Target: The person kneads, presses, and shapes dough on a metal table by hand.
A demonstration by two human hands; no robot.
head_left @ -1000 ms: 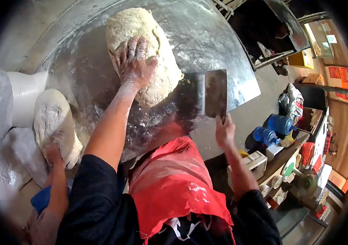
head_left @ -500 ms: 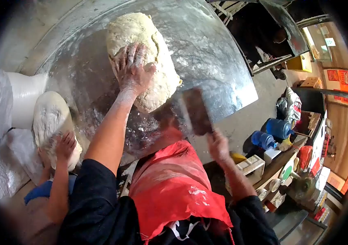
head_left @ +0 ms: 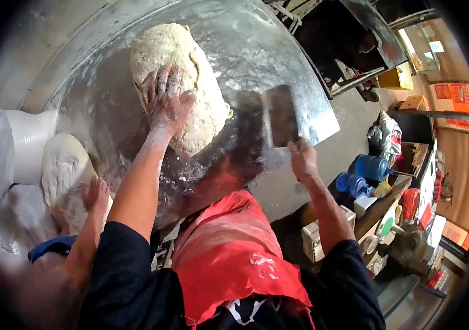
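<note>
While I watch through the head camera, the big dough (head_left: 163, 47) lies slantwise on the metal table (head_left: 262, 55) in one thick mass, shaped into a rough block with a long crease down its right side. Its top is lumpy rather than smooth, so I judge the shaping only partly done, though I can't tell how much work is left. The left hand (head_left: 168, 107) rests on it, fingers stretched out and slightly spread, pressing without gripping. The right hand (head_left: 303, 160) is closed around the handle of a scraper (head_left: 281, 118), its blurred blade apart from the dough; I can't tell whether it touches the metal. The tabletop is shiny, streaked with flour and crumbs toward the red apron (head_left: 229, 236). At far left, a co-worker's hand (head_left: 97, 193) is at a second dough (head_left: 65, 159) near a white bag (head_left: 33, 146). Past the table I see grey floor, blue jugs (head_left: 372, 166), a yellow box (head_left: 395, 77) and cluttered shelving.
</note>
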